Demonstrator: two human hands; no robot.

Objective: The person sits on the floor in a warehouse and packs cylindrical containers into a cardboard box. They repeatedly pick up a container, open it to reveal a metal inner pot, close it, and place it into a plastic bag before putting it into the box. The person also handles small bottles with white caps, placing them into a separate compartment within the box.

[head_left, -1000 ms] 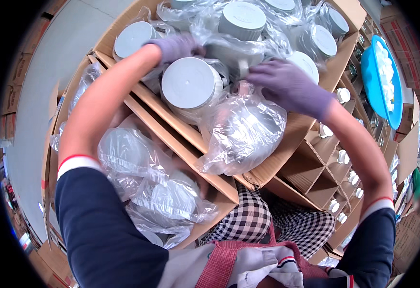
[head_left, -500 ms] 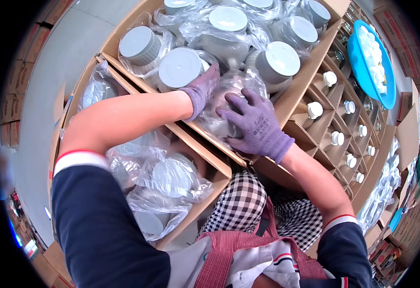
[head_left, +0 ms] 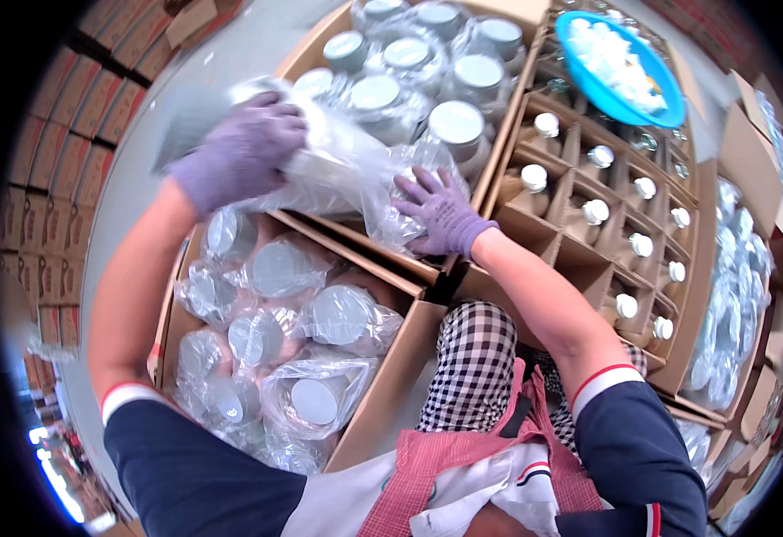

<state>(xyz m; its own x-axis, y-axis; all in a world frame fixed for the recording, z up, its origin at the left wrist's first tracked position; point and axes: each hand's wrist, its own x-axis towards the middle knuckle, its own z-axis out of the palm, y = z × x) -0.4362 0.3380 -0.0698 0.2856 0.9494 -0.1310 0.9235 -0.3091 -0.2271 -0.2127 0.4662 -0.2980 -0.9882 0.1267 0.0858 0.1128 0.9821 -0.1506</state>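
Your left hand [head_left: 244,154] now sits farther left, wrapped round a blurred bagged jar [head_left: 327,148], its length running toward your splayed right hand [head_left: 445,211].

Place: warehouse-like packing area | stacked cartons [head_left: 49,219] | boxed bagged jars [head_left: 455,123]
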